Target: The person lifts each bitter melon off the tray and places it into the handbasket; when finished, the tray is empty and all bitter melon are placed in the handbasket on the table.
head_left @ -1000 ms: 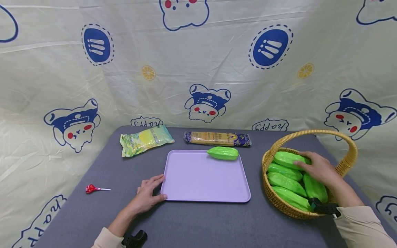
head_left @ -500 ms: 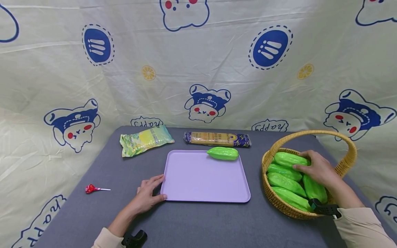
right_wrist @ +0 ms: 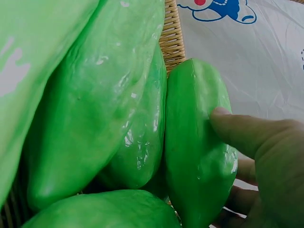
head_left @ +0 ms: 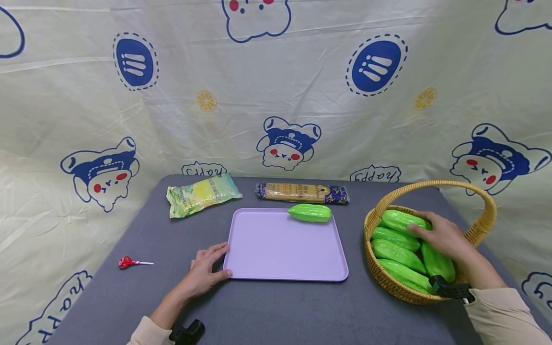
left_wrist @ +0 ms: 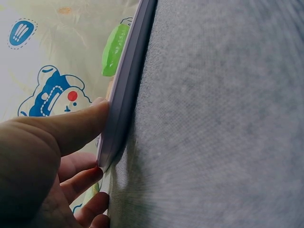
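In the head view my right hand (head_left: 442,235) reaches into a wicker basket (head_left: 379,285) and grips the rearmost green ridged, cucumber-like vegetable (head_left: 398,221). The right wrist view shows my thumb on one side of that vegetable (right_wrist: 192,142) and my fingers partly hidden behind it. Several similar green vegetables (head_left: 396,254) lie beside it in the basket. My left hand (head_left: 202,273) touches the left front corner of a lilac tray (head_left: 280,249), fingers spread loosely along its rim (left_wrist: 121,109). One green vegetable (head_left: 310,213) lies at the tray's back right edge.
Behind the tray lie a green-yellow packet (head_left: 202,194) and a long packet of noodles (head_left: 302,193). A red lollipop (head_left: 126,262) rests at the left of the grey table (head_left: 280,311). The basket's tall handle (head_left: 435,184) arches over my right hand.
Between these frames almost nothing moves. My right fingers and the vegetable they grip shift very slightly, while my left hand stays on the tray's corner.
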The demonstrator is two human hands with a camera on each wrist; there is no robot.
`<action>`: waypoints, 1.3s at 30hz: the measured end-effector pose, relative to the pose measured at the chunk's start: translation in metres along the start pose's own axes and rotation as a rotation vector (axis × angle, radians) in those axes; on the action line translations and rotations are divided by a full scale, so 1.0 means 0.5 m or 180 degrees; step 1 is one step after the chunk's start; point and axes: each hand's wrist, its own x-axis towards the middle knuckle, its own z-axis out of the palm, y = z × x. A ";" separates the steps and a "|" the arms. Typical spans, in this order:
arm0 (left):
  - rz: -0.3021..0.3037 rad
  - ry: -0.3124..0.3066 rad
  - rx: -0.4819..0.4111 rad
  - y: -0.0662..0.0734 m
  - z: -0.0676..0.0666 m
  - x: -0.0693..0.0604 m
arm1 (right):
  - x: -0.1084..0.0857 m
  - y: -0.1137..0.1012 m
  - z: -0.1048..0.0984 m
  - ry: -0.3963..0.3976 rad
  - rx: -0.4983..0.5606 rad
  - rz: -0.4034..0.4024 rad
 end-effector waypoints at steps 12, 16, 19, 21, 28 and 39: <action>0.0012 -0.0026 -0.0008 0.001 -0.002 0.000 | -0.001 0.003 0.002 0.0061 0.0066 -0.0173; 0.0012 -0.0052 0.0006 0.001 -0.004 -0.001 | -0.001 0.000 0.001 0.0113 -0.0005 -0.0158; 0.0028 -0.0051 0.0006 0.001 -0.005 -0.002 | -0.001 -0.002 0.001 0.0117 -0.0061 -0.0124; 0.0036 -0.0044 -0.0001 0.001 -0.005 -0.002 | -0.001 -0.004 0.001 0.0092 -0.0082 -0.0112; 0.0028 -0.0004 -0.0013 0.001 -0.003 -0.002 | 0.004 -0.005 0.002 0.0042 -0.0090 -0.0079; 0.0016 0.0017 0.0014 0.000 0.001 -0.001 | 0.003 -0.003 0.005 0.0146 0.0027 -0.0111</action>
